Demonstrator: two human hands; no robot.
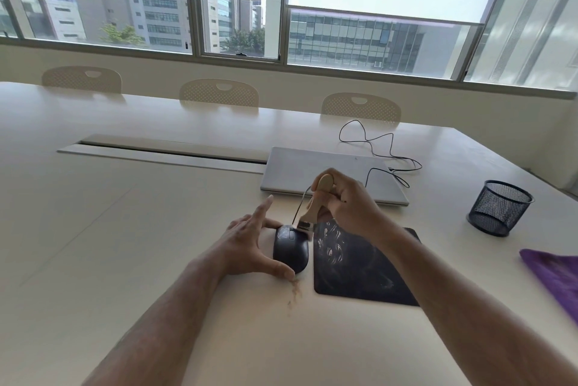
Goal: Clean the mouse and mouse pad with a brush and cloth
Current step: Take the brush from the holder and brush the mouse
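Mid-brushing of the wired mouse; pad and cloth work apparently left.

Braced beside the mouse pad by left hand, thumb and fingers spread against its sides; long axis toward the closed laptop. Gripped in right hand's curled fingers: wooden brush, bristles down on the buttons. Swept-off crumbs near the thumb; pad streaked; purple cloth well apart, untouched.

Both bare forearms reached forward from the near edge of the table, converging toward its middle. The left hand lay spread, thumb and fingers bracing the mouse from its left side. The right hand, wrist raised, gripped the brush handle, bristles down on the mouse's front.
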